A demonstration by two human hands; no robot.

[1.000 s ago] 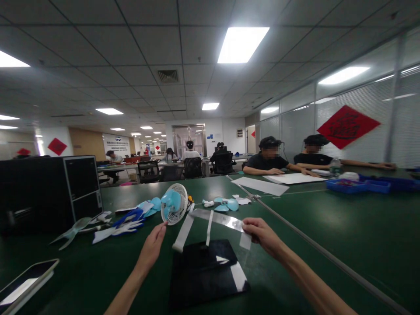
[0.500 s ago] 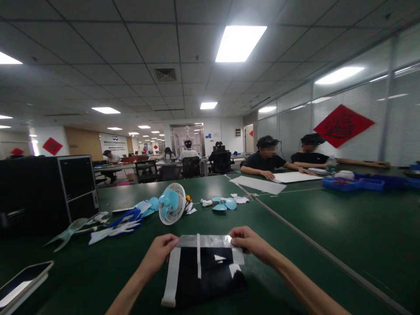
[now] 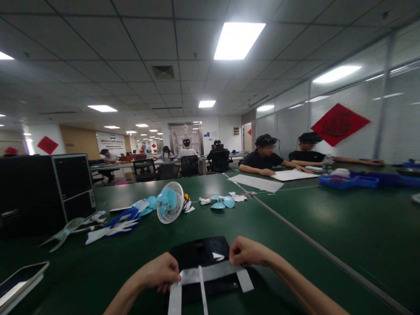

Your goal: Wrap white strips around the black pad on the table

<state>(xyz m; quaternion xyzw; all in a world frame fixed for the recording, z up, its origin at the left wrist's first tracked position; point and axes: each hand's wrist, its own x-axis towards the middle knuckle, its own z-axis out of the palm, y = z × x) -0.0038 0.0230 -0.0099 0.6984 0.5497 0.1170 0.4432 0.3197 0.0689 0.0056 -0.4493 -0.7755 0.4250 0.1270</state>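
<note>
A black flat item (image 3: 203,251) lies on the green table in front of me. Across it runs a shiny clear-grey strip (image 3: 216,271), with white bands hanging at its left, middle and right. My left hand (image 3: 162,271) is closed on the strip's left end, above the left white band (image 3: 175,299). My right hand (image 3: 244,253) pinches the strip's right end, just above the right white band (image 3: 245,280). The narrow middle band (image 3: 203,291) hangs down between the hands. How the strip joins the black item cannot be made out.
Beyond lie a small white fan (image 3: 170,202), light blue blades (image 3: 222,201) and blue-white gloves (image 3: 123,223). A black computer case (image 3: 74,188) and a phone (image 3: 21,280) are at left. Blue trays (image 3: 337,181) and two people at work are at right.
Both hands have moved down toward me with the strip, the left one more. More of the black item now shows beyond the strip. The view has shifted slightly.
</note>
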